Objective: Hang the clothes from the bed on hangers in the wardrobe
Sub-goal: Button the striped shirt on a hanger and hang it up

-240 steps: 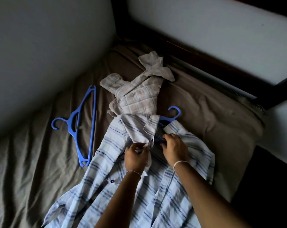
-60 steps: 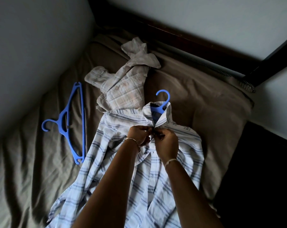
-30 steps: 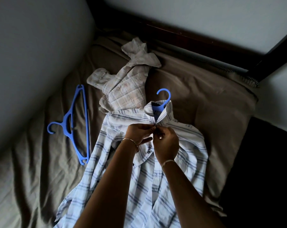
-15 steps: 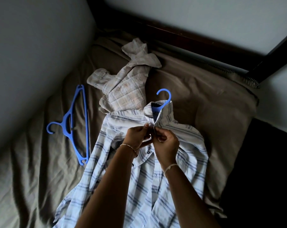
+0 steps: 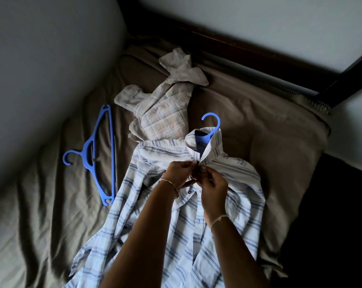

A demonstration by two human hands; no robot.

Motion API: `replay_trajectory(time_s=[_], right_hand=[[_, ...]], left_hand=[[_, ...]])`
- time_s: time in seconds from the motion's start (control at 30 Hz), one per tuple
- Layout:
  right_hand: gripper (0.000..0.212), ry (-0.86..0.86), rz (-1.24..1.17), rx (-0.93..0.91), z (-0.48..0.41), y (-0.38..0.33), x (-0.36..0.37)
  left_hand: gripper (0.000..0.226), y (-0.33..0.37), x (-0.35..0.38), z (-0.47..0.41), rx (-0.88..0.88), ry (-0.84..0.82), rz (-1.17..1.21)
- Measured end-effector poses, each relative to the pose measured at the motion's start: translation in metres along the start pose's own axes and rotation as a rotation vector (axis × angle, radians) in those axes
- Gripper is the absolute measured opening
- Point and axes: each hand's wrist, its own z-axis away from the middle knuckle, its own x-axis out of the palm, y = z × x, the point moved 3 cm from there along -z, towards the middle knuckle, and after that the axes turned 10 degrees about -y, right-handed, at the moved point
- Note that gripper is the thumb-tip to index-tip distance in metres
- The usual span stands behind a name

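Observation:
A white shirt with blue stripes (image 5: pixel 244 190) lies flat on the bed, a blue hanger (image 5: pixel 211 129) inside it with the hook poking out of the collar. My left hand (image 5: pixel 180 173) and my right hand (image 5: pixel 213 183) meet just below the collar, each pinching one edge of the shirt front at a button. A crumpled beige checked shirt (image 5: pixel 163 113) lies beyond it. A second blue hanger (image 5: pixel 101 152) lies bare on the sheet to the left.
The brown bed sheet (image 5: pixel 41 225) is wrinkled. A grey wall runs along the left, a dark wooden bed frame (image 5: pixel 248 44) along the far side. Right of the mattress lies dark floor (image 5: pixel 331 225).
Since eight seconds ago the hanger's hook has come up through the collar and the collar closed round it. Over the last second my hands stay at the top button, fingers shifting slightly.

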Motion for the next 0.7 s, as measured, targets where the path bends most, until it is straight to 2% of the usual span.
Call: replay_trajectory(time_s=[0.23, 0.4, 0.57, 0.7], right_hand=[[0.016, 0.056, -0.110, 0.184, -0.003, -0.012, 0.005], [0.010, 0.064, 0.024, 0.178, -0.001, -0.001, 0.002], [0.008, 0.080, 0.072, 0.162, -0.004, -0.001, 0.006], [0.017, 0.142, 0.171, 0.136, 0.000, -0.013, 0.007]], left_hand=[[0.008, -0.001, -0.004, 0.002, -0.060, 0.008, 0.030], [0.012, -0.009, -0.006, 0.000, -0.077, 0.010, 0.001], [0.015, -0.006, -0.013, -0.005, 0.033, 0.103, -0.125], [0.022, -0.004, -0.016, -0.003, 0.145, 0.195, -0.239]])
